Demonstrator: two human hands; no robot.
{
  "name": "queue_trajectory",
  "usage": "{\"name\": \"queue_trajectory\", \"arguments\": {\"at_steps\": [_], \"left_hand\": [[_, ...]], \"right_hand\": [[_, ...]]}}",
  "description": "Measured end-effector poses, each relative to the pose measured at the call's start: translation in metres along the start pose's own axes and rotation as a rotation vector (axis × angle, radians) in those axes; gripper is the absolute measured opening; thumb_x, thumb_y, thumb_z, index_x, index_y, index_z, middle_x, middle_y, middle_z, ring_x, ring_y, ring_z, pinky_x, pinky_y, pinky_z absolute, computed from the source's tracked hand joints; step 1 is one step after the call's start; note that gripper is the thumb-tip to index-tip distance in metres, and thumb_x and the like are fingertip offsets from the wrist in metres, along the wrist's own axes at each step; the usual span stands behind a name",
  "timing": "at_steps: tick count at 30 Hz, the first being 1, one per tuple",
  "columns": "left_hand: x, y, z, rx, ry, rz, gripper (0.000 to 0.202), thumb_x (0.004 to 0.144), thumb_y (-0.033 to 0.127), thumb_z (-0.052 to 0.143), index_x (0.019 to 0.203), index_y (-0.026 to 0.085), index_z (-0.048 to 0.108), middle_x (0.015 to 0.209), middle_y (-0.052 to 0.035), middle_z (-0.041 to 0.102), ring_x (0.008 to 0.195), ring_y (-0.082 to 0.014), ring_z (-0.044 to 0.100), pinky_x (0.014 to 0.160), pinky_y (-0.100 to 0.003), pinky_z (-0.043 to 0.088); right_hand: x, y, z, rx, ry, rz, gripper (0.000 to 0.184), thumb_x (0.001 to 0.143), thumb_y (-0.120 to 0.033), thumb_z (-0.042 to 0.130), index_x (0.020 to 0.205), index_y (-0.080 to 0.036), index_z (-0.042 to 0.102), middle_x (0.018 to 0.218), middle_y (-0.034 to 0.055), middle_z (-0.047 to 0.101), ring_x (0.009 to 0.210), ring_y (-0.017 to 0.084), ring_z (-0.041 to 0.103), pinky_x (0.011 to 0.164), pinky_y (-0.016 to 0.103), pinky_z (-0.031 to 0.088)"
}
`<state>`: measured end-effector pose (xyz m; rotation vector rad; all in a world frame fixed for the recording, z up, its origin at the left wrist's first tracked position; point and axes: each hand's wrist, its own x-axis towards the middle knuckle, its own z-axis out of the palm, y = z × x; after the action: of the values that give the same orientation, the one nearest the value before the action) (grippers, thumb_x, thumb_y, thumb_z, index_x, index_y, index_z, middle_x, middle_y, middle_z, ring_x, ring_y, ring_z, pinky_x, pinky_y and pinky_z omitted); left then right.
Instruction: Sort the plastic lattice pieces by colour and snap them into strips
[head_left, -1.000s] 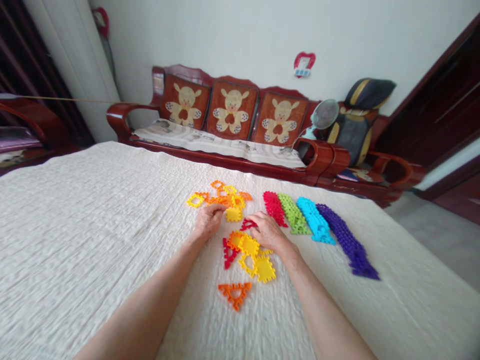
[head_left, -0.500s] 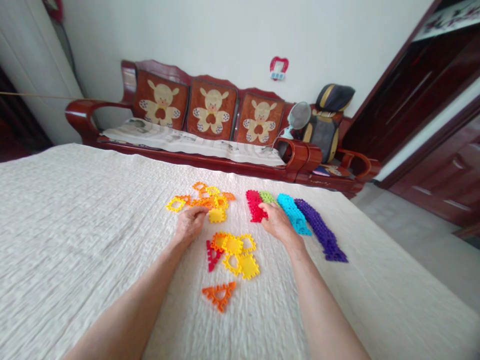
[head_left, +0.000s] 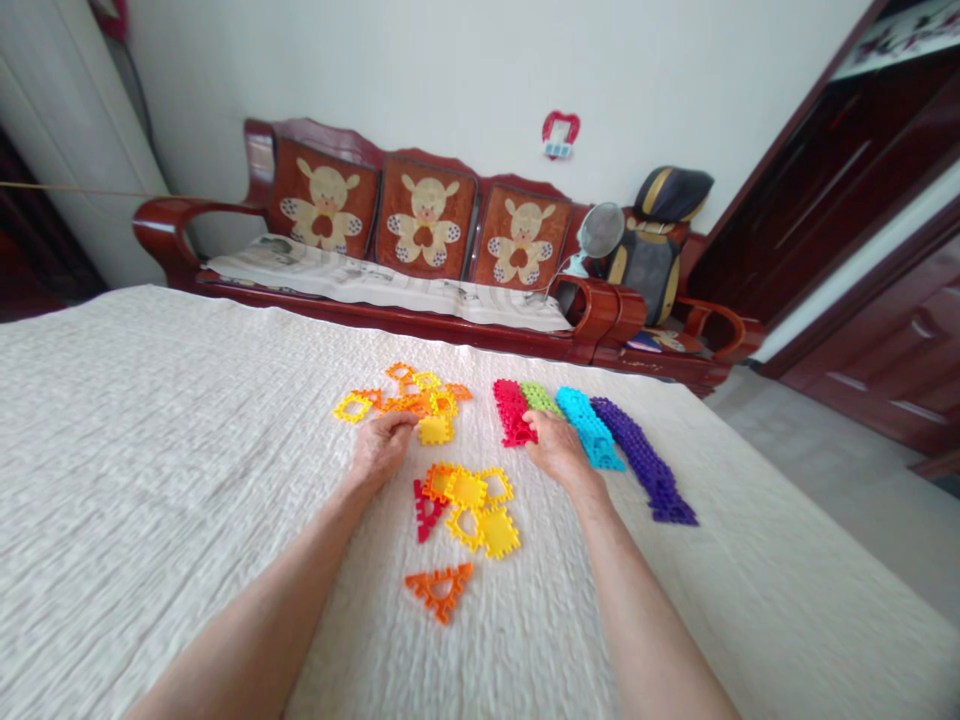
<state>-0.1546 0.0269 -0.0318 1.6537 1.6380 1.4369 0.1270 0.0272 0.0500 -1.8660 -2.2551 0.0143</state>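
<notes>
My left hand rests on the cloth with its fingers drawn together. Nothing shows between them. Just past its fingertips is a yellow square tile, part of a loose pile of orange and yellow plastic interlocking tiles. My right hand is closed at the near end of a red row of stacked tiles, thumb and fingers against it. Beside it, partly behind that hand, lies a green row. Between my forearms lie more yellow tiles, a red triangle and an orange triangle.
A light-blue row of tiles and a longer purple row lie to the right. Everything stands on a table with a cream quilted cloth. Beyond its far edge are a wooden sofa and a small fan.
My right hand's fingers have shifted slightly at the near end of the red row. The left hand and the loose tiles have stayed put.
</notes>
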Motion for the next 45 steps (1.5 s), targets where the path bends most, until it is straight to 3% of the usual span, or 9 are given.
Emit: {"name": "queue_trajectory", "arguments": {"at_steps": [17, 29, 32, 36, 40, 45], "left_hand": [[-0.001, 0.003, 0.0, -0.013, 0.001, 0.01, 0.029, 0.078, 0.032, 0.05, 0.087, 0.02, 0.075, 0.086, -0.0022, 0.075, 0.083, -0.0201, 0.068, 0.081, -0.032, 0.053], [-0.002, 0.006, 0.0, -0.043, 0.0, -0.008, 0.027, 0.077, 0.028, 0.05, 0.085, 0.019, 0.074, 0.085, -0.0034, 0.075, 0.082, -0.02, 0.067, 0.083, -0.033, 0.052], [-0.001, 0.008, 0.0, -0.067, 0.007, -0.025, 0.026, 0.076, 0.026, 0.049, 0.083, 0.019, 0.074, 0.082, -0.0028, 0.074, 0.082, -0.0194, 0.067, 0.082, -0.032, 0.052], [0.0, 0.008, -0.001, -0.136, 0.027, -0.03, 0.027, 0.075, 0.024, 0.047, 0.08, 0.019, 0.073, 0.082, -0.0025, 0.074, 0.079, -0.0172, 0.066, 0.08, -0.03, 0.052], [0.0, 0.008, -0.002, -0.149, 0.042, -0.004, 0.029, 0.073, 0.02, 0.044, 0.079, 0.017, 0.072, 0.08, -0.003, 0.073, 0.076, -0.0158, 0.065, 0.078, -0.029, 0.052], [0.0, 0.009, -0.004, -0.1, 0.039, 0.001, 0.03, 0.072, 0.017, 0.044, 0.08, 0.017, 0.073, 0.079, -0.0031, 0.073, 0.076, -0.0158, 0.065, 0.078, -0.028, 0.051]], "right_hand": [[-0.004, -0.001, 0.004, -0.025, 0.014, -0.02, 0.034, 0.077, -0.018, 0.059, 0.111, -0.015, 0.06, 0.11, 0.0126, 0.063, 0.104, 0.025, 0.055, 0.087, 0.034, 0.041], [0.004, 0.004, 0.012, 0.063, 0.144, -0.083, 0.039, 0.076, -0.018, 0.059, 0.115, -0.013, 0.06, 0.109, 0.0127, 0.062, 0.101, 0.022, 0.057, 0.088, 0.032, 0.043], [0.004, -0.012, 0.008, 0.235, 0.15, -0.233, 0.032, 0.077, -0.017, 0.057, 0.108, -0.016, 0.063, 0.104, 0.0089, 0.063, 0.095, 0.02, 0.06, 0.086, 0.031, 0.045], [-0.012, -0.058, 0.001, 0.423, -0.032, -0.485, 0.03, 0.076, -0.015, 0.058, 0.105, -0.02, 0.063, 0.102, 0.004, 0.065, 0.095, 0.017, 0.06, 0.086, 0.031, 0.044], [-0.038, -0.1, 0.002, 0.389, -0.191, -0.745, 0.043, 0.073, -0.012, 0.061, 0.114, -0.024, 0.059, 0.116, 0.0041, 0.061, 0.111, 0.019, 0.053, 0.097, 0.036, 0.038], [-0.05, -0.111, 0.011, 0.226, -0.233, -0.767, 0.043, 0.069, -0.007, 0.058, 0.11, -0.022, 0.061, 0.115, 0.0066, 0.06, 0.115, 0.024, 0.048, 0.098, 0.043, 0.032]]}}
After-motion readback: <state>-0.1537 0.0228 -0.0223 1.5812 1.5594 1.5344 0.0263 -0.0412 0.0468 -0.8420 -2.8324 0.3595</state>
